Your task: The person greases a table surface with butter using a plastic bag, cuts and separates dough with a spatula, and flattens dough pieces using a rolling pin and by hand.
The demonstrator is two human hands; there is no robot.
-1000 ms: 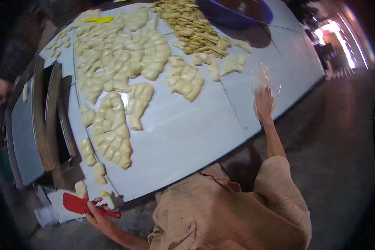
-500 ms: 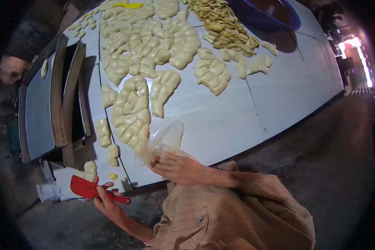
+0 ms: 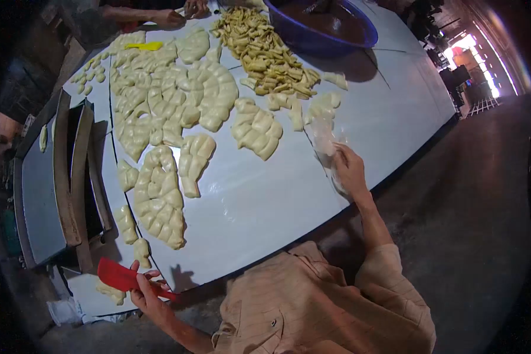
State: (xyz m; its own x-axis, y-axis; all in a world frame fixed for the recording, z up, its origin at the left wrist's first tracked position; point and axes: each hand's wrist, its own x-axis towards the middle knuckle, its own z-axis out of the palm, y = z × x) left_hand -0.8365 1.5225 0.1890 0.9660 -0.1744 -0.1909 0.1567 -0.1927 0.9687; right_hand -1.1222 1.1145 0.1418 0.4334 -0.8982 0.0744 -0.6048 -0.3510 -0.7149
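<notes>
My left hand point(image 3: 151, 297) is closed around a red plastic dough scraper point(image 3: 117, 274) at the table's near left corner. A pale scrap of dough point(image 3: 111, 291) lies just below the scraper's blade. In my right hand point(image 3: 350, 168) is a thin clear plastic sheet point(image 3: 323, 137), which hangs over the table and partly covers a small piece of dough point(image 3: 324, 104). Scored slabs of pale, glossy dough point(image 3: 162, 200) spread over the left half of the table, with a smaller slab point(image 3: 256, 130) nearer the middle.
Brownish cut strips point(image 3: 268, 62) are heaped beside a blue basin point(image 3: 312, 42) of brown liquid. A yellow scraper point(image 3: 144, 46) rests on the far dough. Metal trays point(image 3: 41, 194) lean at the left. Another person's hands point(image 3: 171, 19) are at the far edge.
My right hand has moved right and away from me with the plastic sheet, from the near edge to the small dough piece. My left hand still holds the scraper. Another person's hands now show.
</notes>
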